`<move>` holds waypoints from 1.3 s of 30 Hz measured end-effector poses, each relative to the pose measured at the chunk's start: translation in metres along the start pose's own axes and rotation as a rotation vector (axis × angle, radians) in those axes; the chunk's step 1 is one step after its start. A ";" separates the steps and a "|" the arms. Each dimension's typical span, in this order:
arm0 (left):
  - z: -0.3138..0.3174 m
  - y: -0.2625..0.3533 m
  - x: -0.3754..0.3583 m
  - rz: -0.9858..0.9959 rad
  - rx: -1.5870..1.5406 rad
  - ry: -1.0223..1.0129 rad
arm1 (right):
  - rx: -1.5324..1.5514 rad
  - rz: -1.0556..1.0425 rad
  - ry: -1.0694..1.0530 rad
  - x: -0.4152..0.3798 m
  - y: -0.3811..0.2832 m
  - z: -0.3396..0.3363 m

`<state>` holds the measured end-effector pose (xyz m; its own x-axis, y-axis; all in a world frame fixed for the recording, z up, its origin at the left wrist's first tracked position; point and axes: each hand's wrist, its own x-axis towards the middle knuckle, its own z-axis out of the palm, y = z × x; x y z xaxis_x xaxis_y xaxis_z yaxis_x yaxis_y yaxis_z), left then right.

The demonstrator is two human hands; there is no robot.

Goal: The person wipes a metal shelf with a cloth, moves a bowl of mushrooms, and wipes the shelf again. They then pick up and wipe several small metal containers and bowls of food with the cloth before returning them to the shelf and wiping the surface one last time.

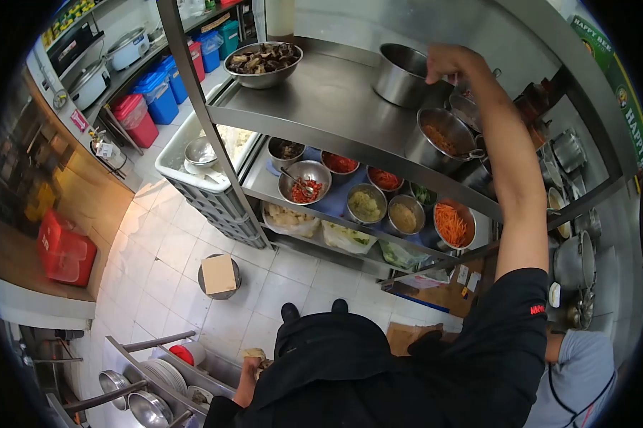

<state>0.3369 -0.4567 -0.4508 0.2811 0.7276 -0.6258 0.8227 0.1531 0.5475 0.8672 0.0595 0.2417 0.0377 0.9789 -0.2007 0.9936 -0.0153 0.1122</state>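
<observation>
At the top shelf, my right hand (450, 63) reaches to the rim of a deep steel pot (401, 75), its fingers bent and closed; whatever they hold is too small to make out. Low at the left, my left hand (249, 378) is wrapped round a pale, light-brown item (256, 354) that I cannot identify. Right of the deep pot stands a pot of orange-brown food (443, 135) with a ladle. A steel bowl of dark, sliced pieces (264, 64) sits at the shelf's left end.
Bowls of shredded carrot (452, 224) and chopped red food (306, 187) fill the lower shelf. A stool (219, 277) stands on the tiled floor. Stacked plates (166, 379) are at the lower left. Another person in grey (575, 371) is close behind at the right.
</observation>
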 end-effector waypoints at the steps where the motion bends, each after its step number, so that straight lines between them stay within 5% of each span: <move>1: -0.001 -0.001 0.003 0.024 0.003 0.020 | 0.002 -0.001 -0.001 -0.001 0.000 -0.005; 3: -0.007 0.000 0.014 0.086 -0.016 0.106 | 0.031 -0.161 0.200 0.002 -0.007 -0.018; 5: -0.015 -0.003 0.023 0.144 -0.070 0.236 | -0.100 -0.626 0.562 0.042 -0.019 -0.019; 7: -0.036 0.011 0.024 0.037 -0.281 0.270 | 0.052 -0.671 0.436 0.027 -0.081 -0.025; 11: -0.088 0.034 0.033 -0.068 -0.753 0.362 | 0.171 -0.624 0.224 0.030 -0.161 -0.015; 15: -0.109 0.038 0.024 0.210 -0.439 0.562 | -0.097 -0.459 0.084 0.036 -0.175 -0.013; 17: -0.113 0.070 -0.007 -0.025 -1.110 0.552 | -0.069 -0.459 0.034 0.049 -0.148 0.002; 18: -0.106 0.071 -0.017 -0.035 -1.116 0.535 | -0.078 -0.380 -0.024 0.061 -0.127 0.014; 20: -0.100 0.064 -0.025 -0.372 -1.358 0.365 | -0.161 -0.165 -0.093 0.059 -0.096 0.018; 22: -0.067 0.038 -0.026 -0.384 -1.076 0.374 | -0.231 -0.023 -0.117 0.049 -0.079 0.021; 23: -0.057 0.034 -0.029 -0.373 -0.870 0.393 | -0.150 -0.141 -0.044 0.056 -0.071 0.025; 24: -0.027 -0.004 -0.011 -0.318 -0.705 0.186 | -0.070 -0.255 0.045 0.057 -0.064 0.019; 25: -0.005 -0.038 0.012 -0.152 -0.143 0.069 | 0.004 -0.367 0.141 0.050 -0.073 0.015; 28: -0.030 0.009 -0.003 -0.100 -0.218 0.090 | 0.118 -0.631 0.283 0.069 -0.123 0.016; 31: -0.066 0.047 0.001 -0.111 -0.188 0.191 | 0.201 -0.666 0.222 0.046 -0.184 0.015; 34: -0.086 0.066 -0.002 -0.133 -0.180 0.269 | -0.113 -0.707 0.289 0.062 -0.213 0.029; 36: -0.083 0.076 -0.003 -0.151 -1.195 0.607 | -0.125 -0.737 0.291 0.070 -0.214 0.030; 39: -0.090 0.081 -0.008 -0.096 -1.330 0.483 | -0.031 -0.704 0.209 0.074 -0.201 0.029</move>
<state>0.3564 -0.3898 -0.3514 -0.1651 0.7908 -0.5894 -0.3192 0.5226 0.7906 0.6733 0.1294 0.1764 -0.6327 0.7731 -0.0456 0.7712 0.6343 0.0534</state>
